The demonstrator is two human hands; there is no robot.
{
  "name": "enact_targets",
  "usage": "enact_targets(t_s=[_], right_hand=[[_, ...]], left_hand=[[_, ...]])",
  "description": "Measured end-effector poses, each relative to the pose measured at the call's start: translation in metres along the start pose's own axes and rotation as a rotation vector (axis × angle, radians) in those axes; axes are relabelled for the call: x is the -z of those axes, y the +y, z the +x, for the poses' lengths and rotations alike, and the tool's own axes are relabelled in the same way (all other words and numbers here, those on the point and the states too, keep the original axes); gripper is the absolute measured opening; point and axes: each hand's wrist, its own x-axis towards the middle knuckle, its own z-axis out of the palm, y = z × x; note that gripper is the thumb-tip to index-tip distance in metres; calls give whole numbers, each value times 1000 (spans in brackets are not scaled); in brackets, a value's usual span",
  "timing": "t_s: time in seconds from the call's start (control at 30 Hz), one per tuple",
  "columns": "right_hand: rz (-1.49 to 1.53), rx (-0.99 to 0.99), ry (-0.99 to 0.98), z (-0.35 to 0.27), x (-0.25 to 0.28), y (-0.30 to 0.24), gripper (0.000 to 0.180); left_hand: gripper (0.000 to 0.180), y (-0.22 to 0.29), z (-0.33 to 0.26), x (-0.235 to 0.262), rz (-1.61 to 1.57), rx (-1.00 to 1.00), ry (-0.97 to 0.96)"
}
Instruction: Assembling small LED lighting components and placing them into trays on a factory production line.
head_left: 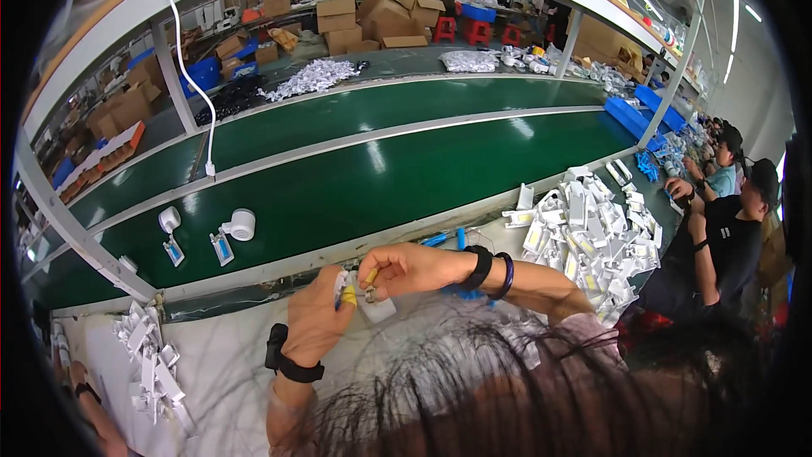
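Pinching small white part (375,308) | left hand (317,317) closed on it | right hand (404,269) fingers gripping its top

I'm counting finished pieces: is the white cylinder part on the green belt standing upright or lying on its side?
Lying on its side. The white cylinder part shows its curved wall upward and a round end facing left, resting on the green belt.

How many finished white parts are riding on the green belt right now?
2. One white part lies at the belt's left end, and the second white part sits just right of it. The shelf post may hide more.
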Motion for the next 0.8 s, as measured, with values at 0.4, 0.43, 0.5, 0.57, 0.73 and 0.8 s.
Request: enact_targets(t_s=[0.4,0.43,0.5,0.57,0.73,0.8], right_hand=[[-533,272,-76,3,-6,18,20],[-312,169,-144,2,-10,13,22],[-83,61,-216,2,-11,14,25],[108,56,-308,5,-2,21,26],[246,-5,-205,-1,7,26,19],[68,-15,-87,-3,-3,12,14]], left_hand=[[25,-7,-4,17,-782,172,-405],[25,-5,-4,21,-784,178,-405],[25,-3,-6,27,-838,252,-391],[24,-6,-7,25,-843,256,-360],[26,-3,-6,19,-805,64,-265],[25,-1,-2,5,-778,30,-136]])
